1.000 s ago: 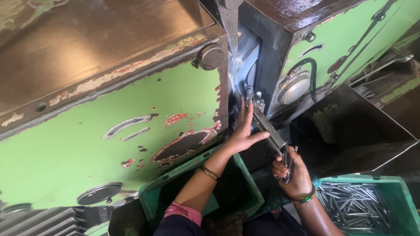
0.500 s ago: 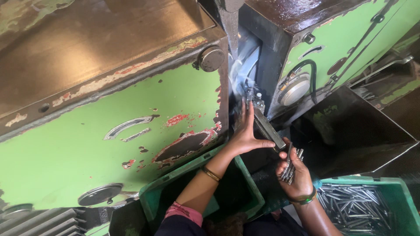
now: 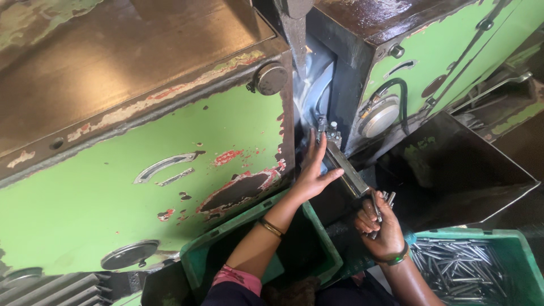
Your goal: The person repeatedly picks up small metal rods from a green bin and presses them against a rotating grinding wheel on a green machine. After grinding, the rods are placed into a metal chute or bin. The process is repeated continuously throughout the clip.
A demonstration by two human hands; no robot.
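My left hand (image 3: 313, 169) reaches up into the dark gap of a big green machine (image 3: 170, 170), fingers spread, touching the upper end of a slanted metal chute (image 3: 347, 170). It holds nothing that I can see. My right hand (image 3: 383, 229) is lower, at the chute's bottom end, closed around a bundle of several thin metal rods (image 3: 383, 204) that stick up from the fist. A bangle sits on each wrist.
A green crate (image 3: 498, 269) with several shiny metal rods stands at the lower right. Another green crate (image 3: 238, 249) sits under my left forearm. A dark metal hopper (image 3: 453, 170) lies to the right. Worn green panels with chipped paint fill the left.
My left hand stays at the top of the chute. My right hand has dropped slightly with the rods. The view has shifted a little.
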